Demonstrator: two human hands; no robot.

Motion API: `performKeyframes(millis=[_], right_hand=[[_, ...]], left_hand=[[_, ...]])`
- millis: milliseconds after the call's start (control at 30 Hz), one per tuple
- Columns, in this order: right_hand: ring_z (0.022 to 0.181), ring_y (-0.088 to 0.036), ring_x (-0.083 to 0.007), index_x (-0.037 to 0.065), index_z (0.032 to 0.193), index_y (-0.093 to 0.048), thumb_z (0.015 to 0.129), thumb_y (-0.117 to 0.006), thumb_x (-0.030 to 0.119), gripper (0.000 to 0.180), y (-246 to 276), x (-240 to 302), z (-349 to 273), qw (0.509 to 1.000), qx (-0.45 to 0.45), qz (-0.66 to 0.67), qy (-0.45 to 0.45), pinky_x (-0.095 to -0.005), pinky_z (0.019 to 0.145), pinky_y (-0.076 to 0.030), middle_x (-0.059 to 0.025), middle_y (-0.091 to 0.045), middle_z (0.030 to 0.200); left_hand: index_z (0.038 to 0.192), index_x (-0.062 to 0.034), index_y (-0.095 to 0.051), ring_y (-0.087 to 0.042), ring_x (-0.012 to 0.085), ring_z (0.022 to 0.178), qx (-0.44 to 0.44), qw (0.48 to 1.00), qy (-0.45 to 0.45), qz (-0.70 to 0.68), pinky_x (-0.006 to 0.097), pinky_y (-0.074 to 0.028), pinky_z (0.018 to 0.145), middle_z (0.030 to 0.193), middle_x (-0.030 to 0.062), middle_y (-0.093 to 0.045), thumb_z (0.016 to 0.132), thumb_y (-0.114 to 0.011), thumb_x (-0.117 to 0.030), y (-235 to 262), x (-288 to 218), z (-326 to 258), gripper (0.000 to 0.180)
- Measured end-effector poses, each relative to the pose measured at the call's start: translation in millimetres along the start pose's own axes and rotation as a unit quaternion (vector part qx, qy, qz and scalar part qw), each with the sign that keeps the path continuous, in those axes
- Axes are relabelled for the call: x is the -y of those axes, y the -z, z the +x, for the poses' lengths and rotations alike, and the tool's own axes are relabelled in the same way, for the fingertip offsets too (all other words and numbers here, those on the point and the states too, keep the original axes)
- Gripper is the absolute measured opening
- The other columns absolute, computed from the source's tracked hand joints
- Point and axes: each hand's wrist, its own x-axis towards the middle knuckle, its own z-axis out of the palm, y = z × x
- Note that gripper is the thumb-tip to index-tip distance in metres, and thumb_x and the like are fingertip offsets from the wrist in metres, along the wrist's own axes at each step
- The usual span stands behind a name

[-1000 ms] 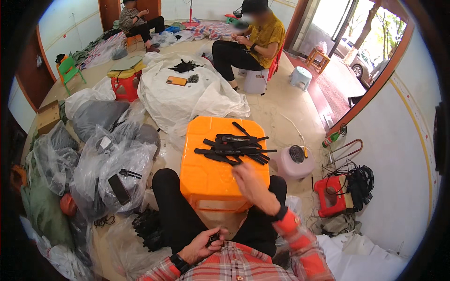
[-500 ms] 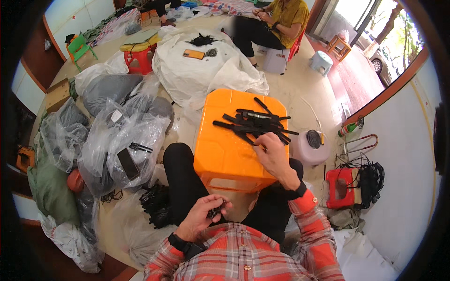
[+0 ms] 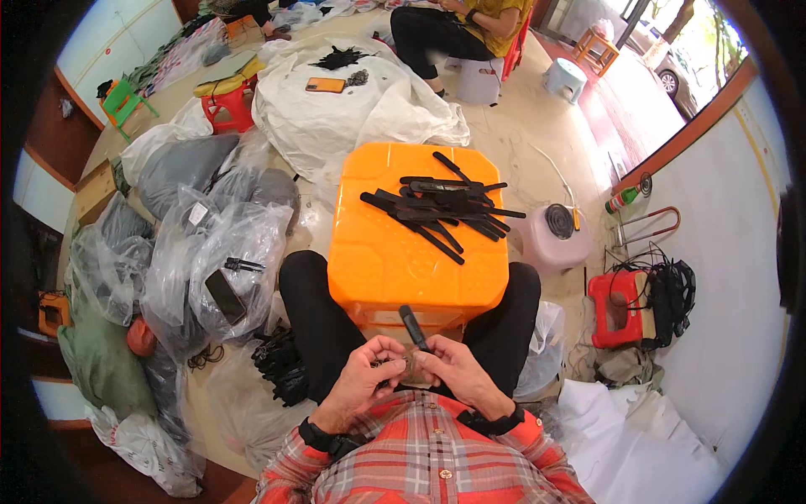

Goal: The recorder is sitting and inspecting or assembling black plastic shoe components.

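Note:
My right hand (image 3: 453,368) pinches a black strap (image 3: 413,326), whose free end points up toward the stool. Close beside it, almost touching, is my left hand (image 3: 367,375), its fingers curled around small dark pieces too small to name. Both hands are over my lap, just in front of an orange plastic stool (image 3: 369,277). On the stool's top lies a loose pile of black straps (image 3: 445,206), crossing each other at different angles.
Clear plastic bags (image 3: 243,218) of dark goods crowd the left, with a phone (image 3: 225,296) on top. A pinkish jug (image 3: 554,244) and a red stool (image 3: 613,311) stand at the right. Farther off, a seated person (image 3: 437,34) is beside a white sheet (image 3: 378,109).
My right hand has come back from the pile on the stool to my lap with a black strap. My left hand has moved slightly and now meets it.

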Motion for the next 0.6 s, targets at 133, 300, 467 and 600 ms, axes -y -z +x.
performKeyframes(millis=[133,300,467,600], right_hand=[[0.055,-0.045,-0.0048,0.001,0.087,-0.054,0.085,-0.058,0.014,0.014,-4.4,1.7,-0.7,1.0,0.014,0.007,-0.024,-0.0173,0.048,-0.034,-0.0001,-0.053,0.068],[0.05,-0.046,-0.0061,0.001,0.082,-0.054,0.084,-0.058,0.014,0.013,-4.6,-2.0,0.5,0.993,-0.037,0.106,-0.02,-0.0182,0.043,-0.033,-0.0028,-0.055,0.065],[0.048,-0.046,-0.0064,0.001,0.083,-0.054,0.085,-0.058,0.014,0.014,-5.1,-5.0,2.2,0.983,-0.03,0.176,-0.043,-0.0191,0.04,-0.031,-0.0032,-0.056,0.066],[0.05,-0.047,-0.007,0.001,0.086,-0.055,0.087,-0.054,0.014,0.013,-8.6,-2.4,1.4,0.986,-0.016,0.167,-0.023,-0.0187,0.042,-0.034,-0.0029,-0.056,0.067]], left_hand=[[0.099,-0.0021,-0.054,-0.043,0.0049,0.051,0.004,1.0,0.002,0.008,0.016,-0.03,0.041,0.071,0.0011,-0.052,0.083,-0.055,-0.004,3.9,5.7,-0.1,0.017],[0.099,-0.0013,-0.055,-0.042,0.0025,0.05,-0.059,0.996,-0.058,0.03,0.015,-0.03,0.041,0.07,-0.0002,-0.052,0.079,-0.062,-0.003,-15.4,6.8,0.0,0.021],[0.1,0.0001,-0.056,-0.041,0.0008,0.05,-0.087,0.98,-0.134,0.116,0.015,-0.03,0.041,0.071,-0.0012,-0.053,0.076,-0.066,-0.001,-16.6,11.8,0.6,0.026],[0.101,-0.0002,-0.055,-0.04,0.0027,0.05,-0.096,0.983,-0.129,0.087,0.016,-0.03,0.041,0.073,0.0002,-0.052,0.081,-0.06,-0.003,-17.2,9.9,1.1,0.021]])
